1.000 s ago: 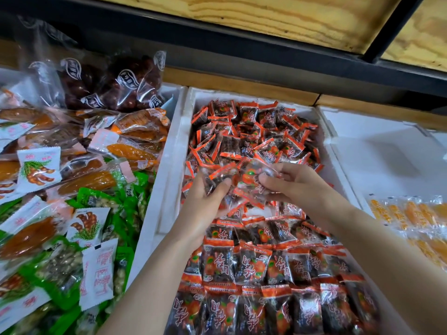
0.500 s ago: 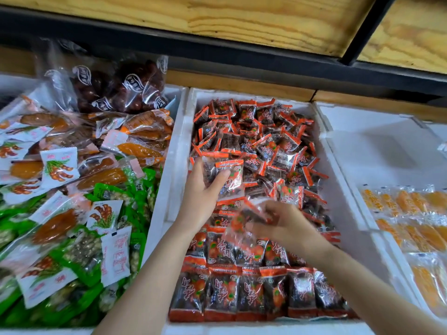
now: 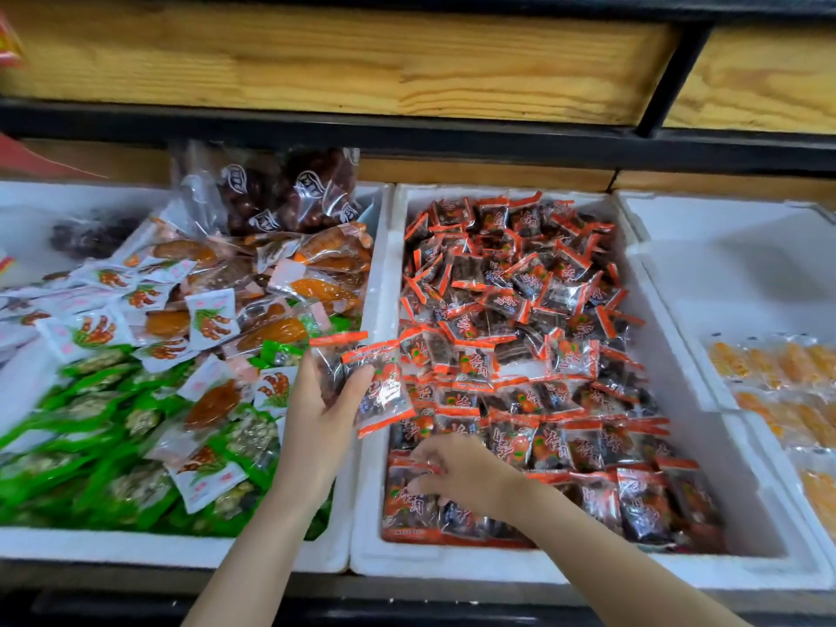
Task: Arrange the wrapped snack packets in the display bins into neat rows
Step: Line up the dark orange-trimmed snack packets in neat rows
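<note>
Pale wood boards (image 3: 344,61) well above the fingers (image 3: 307,382). Black metal rail (image 3: 407,138) just under the boards, black upright (image 3: 673,79) up-right. Blurred red scrap (image 3: 27,160) far up-left.

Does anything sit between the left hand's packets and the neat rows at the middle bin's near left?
Yes: the right hand lies over those rows, pinching a packet there, just below the packets the left hand holds. Nothing else visible intervenes.
</note>
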The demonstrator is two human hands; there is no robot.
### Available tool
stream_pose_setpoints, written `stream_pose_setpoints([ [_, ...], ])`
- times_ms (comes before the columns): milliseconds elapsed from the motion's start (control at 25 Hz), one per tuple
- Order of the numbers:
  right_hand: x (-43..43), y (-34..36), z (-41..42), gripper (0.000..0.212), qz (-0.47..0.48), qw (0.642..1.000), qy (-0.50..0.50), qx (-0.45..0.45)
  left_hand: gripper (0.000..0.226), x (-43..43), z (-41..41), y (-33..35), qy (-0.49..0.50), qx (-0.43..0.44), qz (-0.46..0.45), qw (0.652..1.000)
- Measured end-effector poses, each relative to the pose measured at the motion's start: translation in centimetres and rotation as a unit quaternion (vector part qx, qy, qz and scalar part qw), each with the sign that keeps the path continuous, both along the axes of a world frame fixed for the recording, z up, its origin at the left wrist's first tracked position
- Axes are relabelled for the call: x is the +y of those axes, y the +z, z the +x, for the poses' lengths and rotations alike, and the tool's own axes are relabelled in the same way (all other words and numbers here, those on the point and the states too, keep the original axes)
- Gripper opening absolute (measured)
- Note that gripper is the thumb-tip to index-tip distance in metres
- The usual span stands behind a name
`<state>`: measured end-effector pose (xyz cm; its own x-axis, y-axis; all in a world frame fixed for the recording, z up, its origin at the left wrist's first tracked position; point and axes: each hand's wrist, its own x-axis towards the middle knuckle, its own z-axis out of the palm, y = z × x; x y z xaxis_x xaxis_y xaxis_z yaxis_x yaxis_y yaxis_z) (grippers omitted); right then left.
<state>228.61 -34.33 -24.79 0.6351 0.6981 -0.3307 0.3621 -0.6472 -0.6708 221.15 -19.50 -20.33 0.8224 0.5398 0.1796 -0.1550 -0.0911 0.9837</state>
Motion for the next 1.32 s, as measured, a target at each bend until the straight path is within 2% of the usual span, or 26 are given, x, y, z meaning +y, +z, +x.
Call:
stream_pose_setpoints([
  [120,0.0,0.7,-0.6,0.041,-0.022,0.999,0.020,-0.017,0.016,-0.2,-2.0,-0.3,-0.014,0.025,-0.049,0.998],
  [200,-0.2,1.3,-1.6,0.031,-0.008,0.998,0.029,-0.054,0.015,-0.7,-2.9,-0.3,-0.022,0.035,-0.109,0.993],
  [320,-1.1,2.2,-3.3,0.032,0.066,0.988,-0.040,-0.134,0.014,-1.5,-4.1,-0.1,-0.033,0.048,-0.172,0.983],
  [400,-1.7,3.7,-4.5,0.031,0.195,0.973,-0.109,-0.056,0.016,-2.0,-4.6,-0.2,-0.041,0.061,-0.186,0.980],
  [480,-2.2,5.2,-5.5,0.027,0.264,0.954,-0.133,0.059,0.023,-2.7,-4.9,-0.8,-0.051,0.092,-0.176,0.979],
  [560,-2.8,5.8,-6.5,0.019,0.266,0.950,-0.138,0.089,0.023,-3.7,-5.1,-1.1,-0.063,0.129,-0.162,0.976],
  [600,-3.3,6.0,-6.6,0.022,0.266,0.947,-0.149,0.099,0.022,-4.1,-5.2,-1.2,-0.070,0.138,-0.176,0.972],
  [720,-5.7,6.2,-6.3,0.031,0.288,0.917,-0.216,0.172,0.025,-4.8,-5.4,-0.6,-0.122,0.115,-0.292,0.942],
  [840,-7.5,6.5,-6.1,0.019,0.293,0.889,-0.280,0.214,0.025,-5.5,-5.6,-0.4,-0.167,0.100,-0.306,0.932],
  [920,-8.2,6.3,-6.5,0.019,0.284,0.886,-0.295,0.217,0.021,-6.2,-5.3,-0.6,-0.163,0.092,-0.281,0.941],
  [1040,-9.2,6.3,-7.2,0.024,0.242,0.905,-0.268,0.227,0.019,-7.3,-4.5,-0.8,-0.150,0.078,-0.223,0.960],
  [1080,-9.7,6.5,-7.3,0.024,0.230,0.907,-0.263,0.234,0.023,-7.5,-4.3,-0.9,-0.143,0.073,-0.167,0.973],
  [1160,-10.8,6.6,-7.1,0.026,0.254,0.885,-0.288,0.263,0.035,-8.0,-4.1,-1.1,-0.108,0.048,0.037,0.992],
  [1240,-11.7,6.8,-6.9,0.031,0.314,0.831,-0.332,0.316,0.045,-8.5,-4.1,-1.5,-0.080,-0.015,0.233,0.969],
  [1320,-12.0,7.1,-7.3,0.026,0.350,0.798,-0.347,0.348,0.057,-9.4,-4.4,-2.1,-0.097,-0.045,0.324,0.940],
])
